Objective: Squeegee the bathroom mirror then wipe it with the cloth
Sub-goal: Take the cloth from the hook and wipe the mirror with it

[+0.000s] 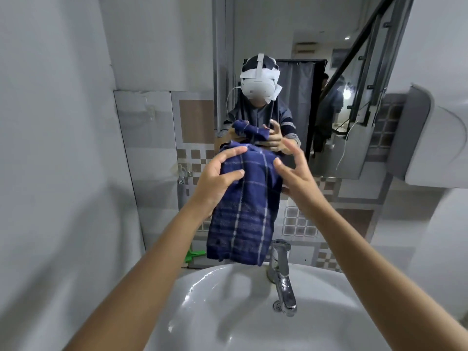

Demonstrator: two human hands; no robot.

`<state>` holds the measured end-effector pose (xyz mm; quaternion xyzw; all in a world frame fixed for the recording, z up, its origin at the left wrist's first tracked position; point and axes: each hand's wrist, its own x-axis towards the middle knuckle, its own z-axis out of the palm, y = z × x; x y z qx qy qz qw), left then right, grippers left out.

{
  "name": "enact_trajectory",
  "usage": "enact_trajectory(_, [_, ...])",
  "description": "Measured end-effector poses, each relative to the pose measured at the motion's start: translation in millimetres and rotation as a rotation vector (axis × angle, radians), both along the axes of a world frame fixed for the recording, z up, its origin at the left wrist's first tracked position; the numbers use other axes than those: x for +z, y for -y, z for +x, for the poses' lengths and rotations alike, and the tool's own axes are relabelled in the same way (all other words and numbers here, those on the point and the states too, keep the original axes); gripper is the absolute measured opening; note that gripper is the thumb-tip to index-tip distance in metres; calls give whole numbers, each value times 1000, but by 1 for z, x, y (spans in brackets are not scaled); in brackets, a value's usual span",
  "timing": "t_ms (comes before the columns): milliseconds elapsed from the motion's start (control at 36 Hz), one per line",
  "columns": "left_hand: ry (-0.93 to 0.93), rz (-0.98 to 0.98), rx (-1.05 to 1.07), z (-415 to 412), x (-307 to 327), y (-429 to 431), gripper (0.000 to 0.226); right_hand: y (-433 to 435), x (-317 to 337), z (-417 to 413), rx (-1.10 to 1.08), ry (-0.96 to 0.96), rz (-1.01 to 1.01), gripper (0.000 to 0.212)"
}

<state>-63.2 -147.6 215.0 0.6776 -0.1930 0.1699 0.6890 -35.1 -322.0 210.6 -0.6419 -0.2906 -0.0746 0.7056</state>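
Note:
A dark blue checked cloth [247, 214] hangs in front of me above the sink. My left hand [219, 177] grips its upper left part, fingers pressed into the fabric. At the cloth's right edge my right hand [295, 171] has its fingers spread, with the thumb side touching the fabric; whether it holds the cloth I cannot tell. The bathroom mirror [316, 72] is on the wall straight ahead and reflects a person with a headset and the cloth. A green object [193, 255], perhaps the squeegee, peeks out behind the cloth at the sink's back left.
A white washbasin [228, 312] lies below my arms with a chrome tap [282, 272] at its back. A white dispenser [430, 138] juts from the right wall. Tiled wall surrounds the mirror, and a plain wall stands close on the left.

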Motion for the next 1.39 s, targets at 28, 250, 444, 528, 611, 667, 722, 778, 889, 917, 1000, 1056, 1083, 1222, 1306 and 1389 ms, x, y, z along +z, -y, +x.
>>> enact_trajectory(28, [-2,-23,9,-1,3,-2,41,-3,-5,-3,24,-7,-24,39])
enact_trajectory(250, [-41,53,96,-6,14,-27,40,-18,-10,-15,24,48,-101,35])
enact_trajectory(444, [-245,-17,-184,-21,-13,-41,30,-19,-5,-14,-97,45,-89,24])
enact_trajectory(528, [-285,-107,-258,-24,-35,-39,32,-16,-8,-14,-129,19,-71,21])
enact_trajectory(611, [-294,-138,-235,-23,-48,-30,38,-13,-11,-15,-130,-20,-74,17])
enact_trajectory(667, [-258,-153,-197,-20,-49,-25,34,-8,-11,-16,-126,-42,-116,15])
enact_trajectory(722, [-214,-114,-143,-17,-45,-26,33,-2,-9,-17,-141,-47,-192,15])
enact_trajectory(778, [-151,-16,-85,-13,-40,-28,33,6,-7,-17,-149,-40,-275,15])
enact_trajectory(889, [-50,151,-8,-10,-29,-27,35,22,-2,-18,-90,-68,-414,32])
enact_trajectory(917, [-33,182,-1,-10,-26,-27,37,26,0,-18,-77,-72,-433,34])
enact_trajectory(1000, [-10,282,-2,-8,-20,-26,44,33,4,-18,-104,-41,-452,34])
enact_trajectory(1056, [6,345,12,-7,-15,-23,48,37,6,-15,-147,-1,-453,32])
enact_trajectory(1083, [11,366,27,-6,-13,-21,49,39,7,-13,-167,14,-454,31])
enact_trajectory(1222, [109,418,155,7,8,-6,46,50,22,-1,-279,118,-411,27])
enact_trajectory(1306, [174,453,203,18,27,2,42,55,37,7,-369,188,-384,29])
enact_trajectory(1389, [247,502,228,30,52,11,43,61,58,19,-453,289,-384,30])
